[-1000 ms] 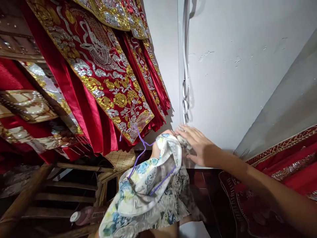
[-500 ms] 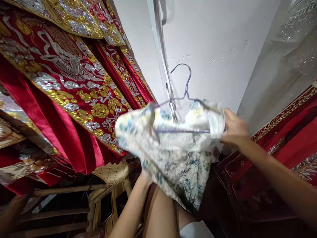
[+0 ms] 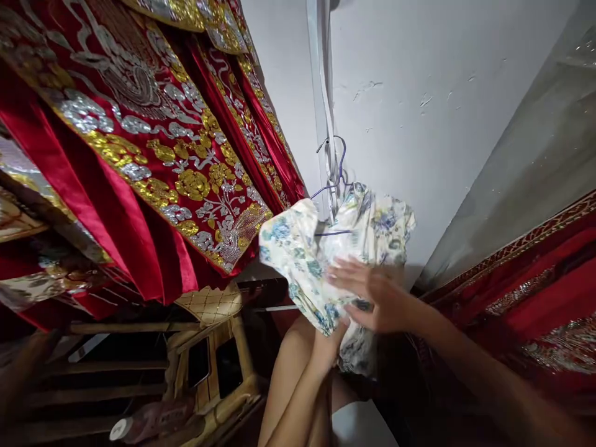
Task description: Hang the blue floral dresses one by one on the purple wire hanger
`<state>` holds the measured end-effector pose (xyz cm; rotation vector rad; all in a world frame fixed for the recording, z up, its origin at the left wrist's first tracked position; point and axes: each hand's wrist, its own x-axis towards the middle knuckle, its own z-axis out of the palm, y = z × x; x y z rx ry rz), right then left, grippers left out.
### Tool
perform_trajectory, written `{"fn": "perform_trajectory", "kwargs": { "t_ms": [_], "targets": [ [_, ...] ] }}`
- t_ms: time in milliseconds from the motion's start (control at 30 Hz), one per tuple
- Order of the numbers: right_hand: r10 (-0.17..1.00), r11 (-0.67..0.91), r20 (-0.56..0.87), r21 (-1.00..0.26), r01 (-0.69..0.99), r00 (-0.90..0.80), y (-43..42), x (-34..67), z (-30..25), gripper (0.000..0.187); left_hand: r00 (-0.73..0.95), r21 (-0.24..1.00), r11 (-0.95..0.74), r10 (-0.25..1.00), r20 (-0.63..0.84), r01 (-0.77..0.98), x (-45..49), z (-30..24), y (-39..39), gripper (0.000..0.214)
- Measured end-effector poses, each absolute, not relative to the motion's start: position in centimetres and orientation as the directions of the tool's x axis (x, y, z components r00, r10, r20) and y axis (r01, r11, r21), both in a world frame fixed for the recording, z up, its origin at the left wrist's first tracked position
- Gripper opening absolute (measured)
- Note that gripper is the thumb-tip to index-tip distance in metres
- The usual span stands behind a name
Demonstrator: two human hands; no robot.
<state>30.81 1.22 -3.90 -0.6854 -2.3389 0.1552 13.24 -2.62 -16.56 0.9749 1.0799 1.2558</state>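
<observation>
A white garment with blue flower print (image 3: 298, 245) hangs in front of me on a thin purple wire hanger (image 3: 343, 155). The hanger's hook reaches up near a whitish vertical strip on the wall. My left hand (image 3: 334, 341) grips the garment's lower part, its fingers partly hidden by cloth. Across the front of the garment lies my right hand (image 3: 372, 295), slightly blurred, with fingers stretched out and thumb apart. The right side of the garment bunches above that hand.
Red embroidered cloth (image 3: 186, 167) with gold and silver sequins hangs at left. Below it stands a bamboo chair (image 3: 233, 366), with a bottle (image 3: 153, 419) near it. More red beaded fabric (image 3: 535, 298) is at right. A white wall (image 3: 400, 74) rises behind.
My right hand has left the garment's right shoulder and moved down and left onto its front. The garment and hanger appear farther away, and the left hand sits farther right in view.
</observation>
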Motion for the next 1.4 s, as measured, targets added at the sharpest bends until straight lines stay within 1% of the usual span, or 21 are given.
{"fn": "perform_trajectory", "kwargs": {
  "t_ms": [33,67,133,200,233,267,367,433,533,600,700,767,833,900,967,1000,1067,1133,1200,1300,1400],
  "targets": [
    [0.525,0.851,0.598,-0.364,0.378,-0.606,0.1,30.5,-5.0,0.067,-0.001,0.966,0.084,0.996,-0.086,-0.243,13.5,-17.3,-3.3,0.079],
    [0.581,0.814,0.621,-0.459,0.356,-0.526,-0.9,30.3,-6.2,0.061,-0.005,0.964,0.090,0.996,-0.094,-0.251,13.6,-18.0,-4.0,0.079],
    [0.766,0.639,0.607,-0.684,0.352,-0.210,-2.5,30.0,-8.7,0.043,-0.001,0.960,0.126,0.992,-0.130,-0.251,13.7,-19.0,-5.1,0.079],
    [0.873,0.415,0.468,-0.861,0.294,0.137,-3.4,29.4,-11.4,0.022,0.017,0.954,0.178,0.984,-0.179,-0.242,13.5,-19.5,-5.7,0.081],
    [0.888,0.334,0.393,-0.908,0.252,0.239,-3.6,28.8,-12.6,0.015,0.025,0.953,0.194,0.981,-0.193,-0.234,13.3,-19.5,-5.8,0.081],
    [0.902,0.276,0.329,-0.937,0.213,0.278,-3.8,28.1,-13.7,0.016,0.031,0.955,0.197,0.980,-0.195,-0.223,13.1,-19.5,-5.9,0.081],
    [0.949,0.195,0.222,-0.971,0.136,0.222,-3.8,25.8,-15.3,0.036,0.035,0.968,0.176,0.984,-0.172,-0.180,12.2,-19.4,-5.7,0.077],
    [0.962,0.164,0.185,-0.979,0.118,0.199,-3.4,24.7,-15.1,0.042,0.008,0.975,0.158,0.987,-0.159,-0.158,11.5,-19.4,-5.6,0.077],
    [0.963,0.113,0.126,-0.991,0.070,0.237,-2.9,23.9,-14.2,0.048,-0.053,0.976,0.154,0.985,-0.163,-0.154,10.8,-19.5,-5.6,0.080],
    [0.955,0.084,0.070,-0.996,-0.040,0.288,-2.7,23.6,-14.0,0.049,-0.088,0.977,0.144,0.983,-0.159,-0.158,10.5,-19.4,-5.6,0.080],
    [0.928,0.082,-0.019,-0.964,-0.254,0.371,-2.7,22.7,-14.2,0.044,-0.143,0.979,0.114,0.980,-0.138,-0.166,10.4,-19.3,-5.5,0.076],
    [0.919,0.090,-0.047,-0.942,-0.324,0.390,-2.8,22.3,-14.6,0.040,-0.195,0.979,0.116,0.969,-0.148,-0.166,10.3,-19.5,-5.4,0.071],
    [0.912,0.093,-0.053,-0.939,-0.330,0.407,-3.1,22.3,-14.7,0.039,-0.275,0.986,0.106,0.951,-0.139,-0.132,10.1,-19.8,-5.4,0.065],
    [0.912,0.090,-0.047,-0.946,-0.312,0.408,-3.4,22.4,-14.7,0.038,-0.408,1.000,-0.002,0.913,-0.007,-0.022,9.7,-20.2,-5.4,0.061],
    [0.928,0.060,-0.061,-0.950,-0.307,0.369,-3.8,22.5,-14.5,0.037,-0.518,0.964,-0.192,0.815,0.260,0.181,9.4,-20.3,-5.3,0.057],
    [0.938,0.034,-0.077,-0.951,-0.309,0.338,-4.0,22.5,-14.4,0.037,-0.497,0.915,-0.282,0.772,0.396,0.289,9.4,-20.2,-5.1,0.053],
    [0.951,-0.018,-0.112,-0.950,-0.312,0.287,-4.4,22.3,-14.2,0.034,-0.289,0.795,-0.431,0.768,0.572,0.427,9.6,-19.6,-4.3,0.036],
    [0.958,-0.037,-0.121,-0.952,-0.305,0.261,-4.8,22.2,-14.0,0.033,-0.010,0.713,-0.550,0.789,0.614,0.435,10.2,-18.7,-3.2,0.023],
    [0.964,-0.029,-0.102,-0.958,-0.285,0.244,-5.1,22.3,-13.7,0.034,0.150,0.667,-0.627,0.764,0.627,0.403,11.2,-17.7,-2.1,0.016],
    [0.976,-0.026,-0.075,-0.972,-0.232,0.206,-5.4,23.1,-13.2,0.035,0.218,0.618,-0.695,0.710,0.670,0.368,12.7,-16.9,-0.9,0.011],
    [0.984,-0.042,-0.070,-0.986,-0.164,0.164,-5.3,24.5,-12.5,0.033,0.226,0.644,-0.695,0.716,0.661,0.319,14.0,-16.9,-1.1,0.018]
  ]
}}
